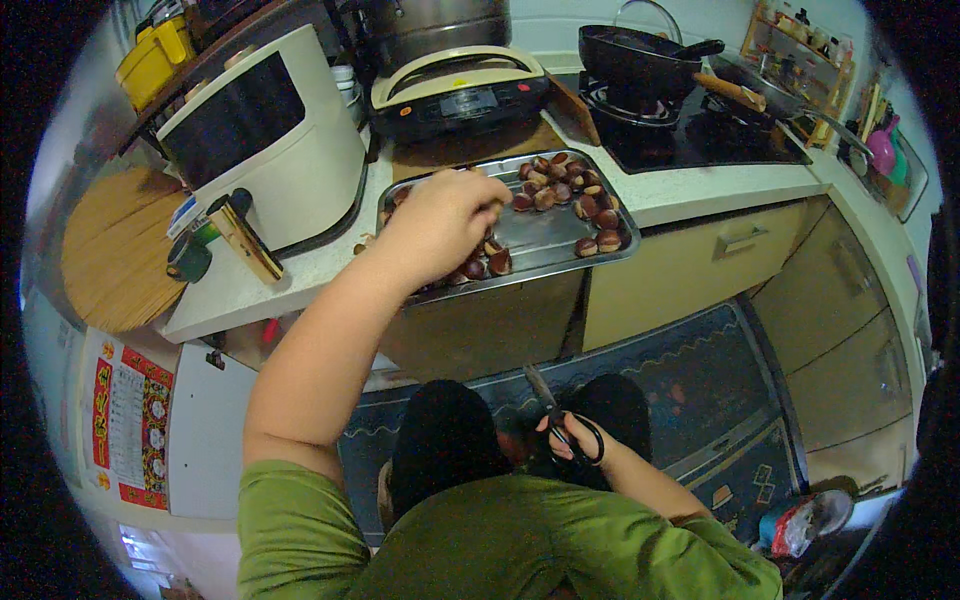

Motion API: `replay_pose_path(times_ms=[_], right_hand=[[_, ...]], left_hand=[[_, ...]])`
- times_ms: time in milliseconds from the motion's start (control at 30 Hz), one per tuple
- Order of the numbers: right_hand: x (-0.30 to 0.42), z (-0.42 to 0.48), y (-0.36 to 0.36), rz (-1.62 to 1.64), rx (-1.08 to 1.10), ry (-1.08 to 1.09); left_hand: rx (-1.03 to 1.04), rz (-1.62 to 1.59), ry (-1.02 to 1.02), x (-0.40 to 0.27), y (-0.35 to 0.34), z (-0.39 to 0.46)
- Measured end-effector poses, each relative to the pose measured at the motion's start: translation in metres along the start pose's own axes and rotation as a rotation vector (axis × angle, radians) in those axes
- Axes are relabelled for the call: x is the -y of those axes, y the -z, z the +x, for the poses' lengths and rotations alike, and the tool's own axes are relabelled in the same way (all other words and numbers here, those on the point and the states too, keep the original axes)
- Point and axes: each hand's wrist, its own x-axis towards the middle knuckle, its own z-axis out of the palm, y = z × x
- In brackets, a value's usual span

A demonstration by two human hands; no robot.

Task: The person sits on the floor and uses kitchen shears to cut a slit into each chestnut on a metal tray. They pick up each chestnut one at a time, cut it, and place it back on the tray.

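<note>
A metal tray (536,234) lies on the worktop, its chestnuts in two groups. One pile of chestnuts (561,193) sits at the right end. My left hand (454,210) reaches over the left part of the tray, with the fingers bent down above the other chestnuts (474,268). Its palm and fingertips are mostly hidden, so I cannot tell whether a chestnut is between them. Low before my lap, my right hand (576,439) grips a pair of black-handled scissors (541,387), the blades pointing up and away from me.
Behind the tray stands a black and cream electric cooking appliance (461,101). A cream appliance with a dark window (274,142) is to its left. On the right, a black wok (634,60) rests on the gas hob (705,135). Drawer fronts (675,262) lie under the worktop's edge.
</note>
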Motion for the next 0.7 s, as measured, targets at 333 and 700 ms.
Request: replay_pose_path(times_ms=[333,700], right_hand=[[0.001,0.001,0.000,0.035,0.038,-0.003],[-0.006,0.003,0.002,0.065,0.034,0.012]], left_hand=[[0.031,0.093,-0.017,0.001,-0.026,0.032],[0.058,0.377,-0.108,-0.004,-0.045,0.063]])
